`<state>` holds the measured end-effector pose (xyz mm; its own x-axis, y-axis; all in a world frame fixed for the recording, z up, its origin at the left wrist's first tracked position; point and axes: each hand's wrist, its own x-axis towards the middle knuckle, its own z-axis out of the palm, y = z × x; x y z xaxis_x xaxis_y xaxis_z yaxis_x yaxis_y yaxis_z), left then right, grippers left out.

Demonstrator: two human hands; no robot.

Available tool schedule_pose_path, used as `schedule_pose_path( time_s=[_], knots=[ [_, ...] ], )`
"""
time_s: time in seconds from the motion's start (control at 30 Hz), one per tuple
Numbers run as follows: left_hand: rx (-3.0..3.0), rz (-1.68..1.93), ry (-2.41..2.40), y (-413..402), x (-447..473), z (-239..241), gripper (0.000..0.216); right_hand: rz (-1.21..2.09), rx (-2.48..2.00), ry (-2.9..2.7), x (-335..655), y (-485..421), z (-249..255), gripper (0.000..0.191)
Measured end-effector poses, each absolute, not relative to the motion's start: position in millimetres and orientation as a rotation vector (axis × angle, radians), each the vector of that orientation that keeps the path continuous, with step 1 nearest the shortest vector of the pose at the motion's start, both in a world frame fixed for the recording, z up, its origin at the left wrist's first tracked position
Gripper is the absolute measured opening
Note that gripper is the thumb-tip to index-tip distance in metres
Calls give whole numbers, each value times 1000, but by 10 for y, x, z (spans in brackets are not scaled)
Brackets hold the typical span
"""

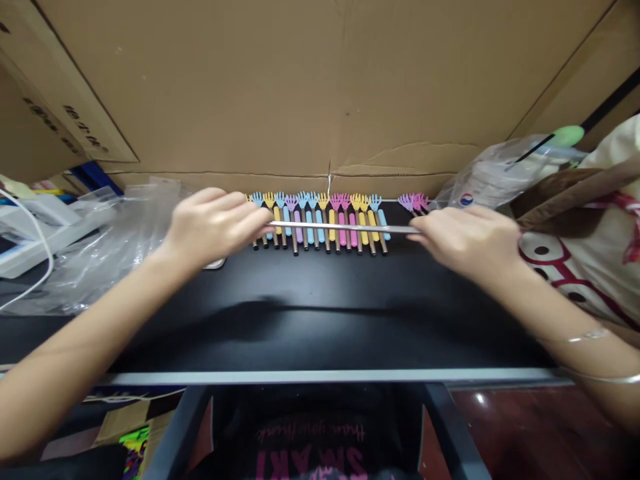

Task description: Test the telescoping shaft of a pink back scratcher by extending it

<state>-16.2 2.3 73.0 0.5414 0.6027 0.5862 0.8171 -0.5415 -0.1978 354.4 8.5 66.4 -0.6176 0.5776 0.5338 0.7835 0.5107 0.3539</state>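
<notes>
A long, thin metal back scratcher rod [325, 227] stretches level between my two hands, above the table. My left hand [215, 223] is closed around its left end, and my right hand [467, 240] grips the other end. Both ends are hidden in my fingers, so any claw or handle on it does not show. Behind the rod lies a row of back scratchers [342, 230] with small hand-shaped claws and coloured grips in blue, yellow, purple and pink. Beyond my right hand, a purple claw [407, 203] and a pink claw [421, 201] stick out, their lower parts covered.
Tall cardboard [320, 87] walls the back of the black table [310, 333]. Clear plastic bags [110, 247] lie at left beside a white cable [47, 250]. At right stand a bagged cup [495, 177] and a cream cloth bag [565, 253].
</notes>
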Motion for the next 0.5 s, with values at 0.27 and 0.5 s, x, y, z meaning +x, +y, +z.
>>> schedule_pose_path(
  time_s=[0.27, 0.5],
  knots=[
    [-2143, -628, -1209, 200, -1138, 666, 48, -787, -1268, -2268, 4568, 342, 559, 32],
    [-2141, -521, -1167, 253, -1130, 577, 43, -800, -1319, -2278, 4573, 337, 495, 33]
  ],
)
